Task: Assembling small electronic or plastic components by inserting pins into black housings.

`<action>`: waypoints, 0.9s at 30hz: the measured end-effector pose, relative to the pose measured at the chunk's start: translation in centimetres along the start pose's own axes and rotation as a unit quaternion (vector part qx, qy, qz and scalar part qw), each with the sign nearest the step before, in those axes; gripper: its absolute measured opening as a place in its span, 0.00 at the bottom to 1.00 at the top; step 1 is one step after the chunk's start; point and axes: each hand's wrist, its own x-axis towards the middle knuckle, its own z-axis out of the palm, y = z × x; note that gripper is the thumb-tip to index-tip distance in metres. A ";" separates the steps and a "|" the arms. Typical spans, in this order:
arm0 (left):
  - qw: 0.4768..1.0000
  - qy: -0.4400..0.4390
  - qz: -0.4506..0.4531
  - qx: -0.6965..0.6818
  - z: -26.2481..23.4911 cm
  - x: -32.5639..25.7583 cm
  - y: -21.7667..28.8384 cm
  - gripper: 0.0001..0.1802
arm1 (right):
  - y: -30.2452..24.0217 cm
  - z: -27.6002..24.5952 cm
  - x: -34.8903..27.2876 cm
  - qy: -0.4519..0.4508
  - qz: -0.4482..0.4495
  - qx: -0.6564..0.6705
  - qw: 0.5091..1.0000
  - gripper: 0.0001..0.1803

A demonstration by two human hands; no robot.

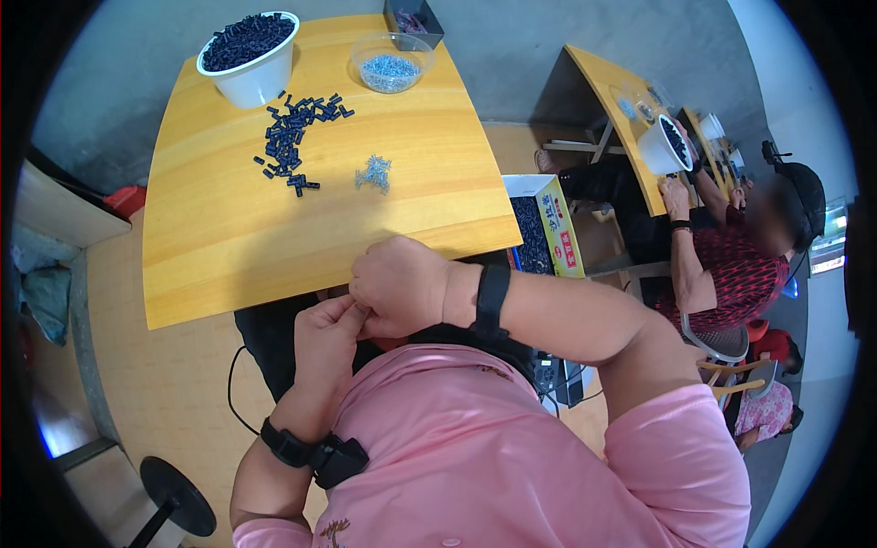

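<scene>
My left hand (327, 333) and my right hand (397, 285) meet at the near edge of the wooden table (420, 205). Both are closed, fingertips pressed together; whatever lies between them is hidden. Beyond them on the tabletop is a small heap of silvery screws or pins (374, 173). Farther off and to the left spreads a loose pile of short black cylindrical pieces (288, 137). A white tub (256, 87) full of similar black pieces stands at the far left. Beside it, a clear plastic bowl (391, 66) holds more small silvery pieces.
A dark open box (416, 23) sits at the table's far corner. Right of the table, a printed carton (568, 233) holds many black pieces. Another person (731, 260) works at a second table (612, 100) with a white bucket (662, 146). A black round-topped stand (178, 496) is at lower left.
</scene>
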 end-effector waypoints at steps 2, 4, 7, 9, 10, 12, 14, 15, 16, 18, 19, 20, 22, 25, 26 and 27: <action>1.000 0.010 -0.012 -0.001 -0.4 0.5 -0.8 0.11 | -0.4 1.1 0.3 -0.005 0.027 -0.005 1.000 0.15; 0.995 0.027 -0.083 -0.040 -1.3 1.4 -1.1 0.11 | -0.6 2.0 0.8 -0.006 0.049 -0.007 0.999 0.14; 0.991 0.051 -0.094 -0.082 -0.7 1.7 -1.5 0.11 | -0.1 2.3 0.5 0.039 0.122 0.054 0.990 0.12; 0.987 0.062 -0.129 -0.067 -0.4 1.8 -2.1 0.08 | 0.2 1.9 0.1 -0.018 0.162 0.083 0.983 0.12; 0.986 0.067 -0.133 -0.077 -0.4 2.0 -2.3 0.08 | 0.2 2.0 0.1 -0.018 0.153 0.084 0.985 0.12; 0.984 0.076 -0.134 -0.090 -0.5 2.2 -2.5 0.08 | 0.3 2.3 0.0 0.027 0.178 0.085 0.980 0.13; 0.984 0.078 -0.118 -0.104 -0.5 2.5 -2.5 0.08 | 0.7 2.7 -0.1 0.058 0.173 0.079 0.980 0.14; 0.984 0.081 -0.116 -0.106 -0.5 2.5 -2.4 0.08 | 0.8 2.8 0.0 0.091 0.173 0.075 0.978 0.14; 0.984 0.082 -0.123 -0.100 -0.5 2.5 -2.4 0.08 | 0.9 2.7 0.1 0.090 0.169 0.075 0.979 0.14; 0.983 0.084 -0.128 -0.096 -0.6 2.6 -2.5 0.08 | 0.9 2.5 0.1 0.079 0.154 0.087 0.981 0.14; 0.983 0.078 -0.127 -0.103 -0.7 2.6 -2.6 0.08 | 1.0 2.6 0.2 0.078 0.152 0.087 0.981 0.14; 0.983 0.072 -0.125 -0.110 -0.7 2.6 -2.6 0.07 | 1.1 2.8 0.2 0.088 0.143 0.083 0.982 0.14; 0.983 0.077 -0.124 -0.114 -0.6 2.6 -2.6 0.07 | 1.1 2.8 0.2 0.097 0.133 0.077 0.983 0.14; 0.982 0.076 -0.123 -0.124 -0.6 2.6 -2.7 0.07 | 0.8 2.3 0.2 0.074 0.143 0.086 0.983 0.11; 0.981 0.072 -0.123 -0.132 -0.6 2.6 -2.7 0.07 | 0.8 2.4 0.1 0.079 0.144 0.091 0.982 0.11; 0.981 0.072 -0.122 -0.133 -0.6 2.6 -2.7 0.07 | 0.7 2.4 0.1 0.084 0.144 0.095 0.981 0.11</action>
